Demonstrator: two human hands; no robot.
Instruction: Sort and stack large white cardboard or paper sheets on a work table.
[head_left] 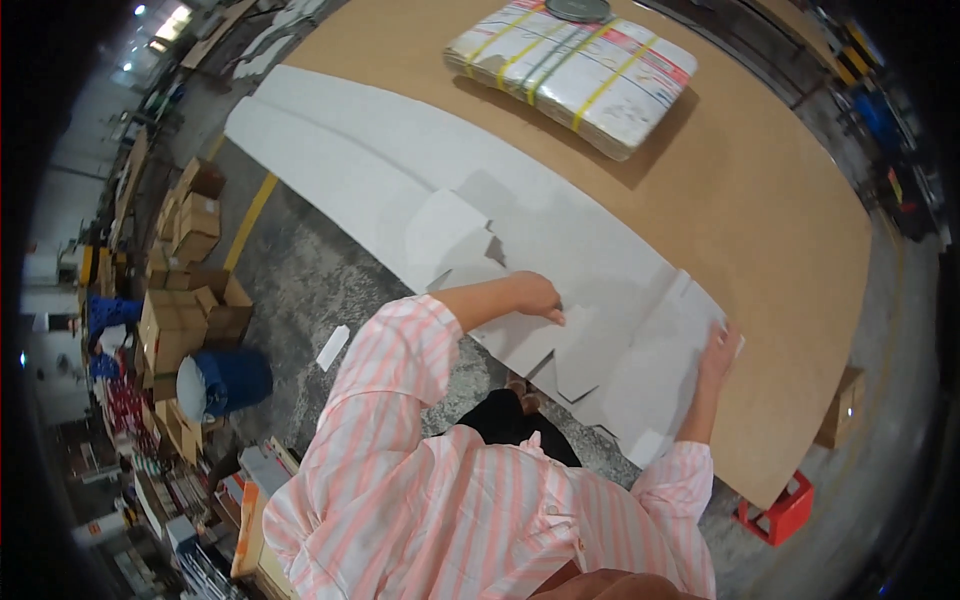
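White cardboard sheets (pixel 330 120) with cut notches and folded flaps lie along the near side of a large brown board table. My left hand (pixel 537 297) is closed over the middle of the cardboard, fingers pointing down beside a pale flap (pixel 575 340); whatever its fingertips pinch is hidden. At the right end, my right hand (pixel 718 352) grips the edge of a white cardboard piece (pixel 650 350), thumb and fingers around its rim. Dark gaps show between the flaps nearest my body. Another folded white piece (pixel 445 230) lies left of my left hand.
Beyond the cardboard, a strapped bundle (pixel 570 75) rests on the brown tabletop (pixel 790 250), with a dark round object (pixel 578 9) on top. A red stool (pixel 778 512) stands by the near right corner. Cardboard boxes (pixel 175 325) and a blue drum (pixel 235 382) stand on the floor at left.
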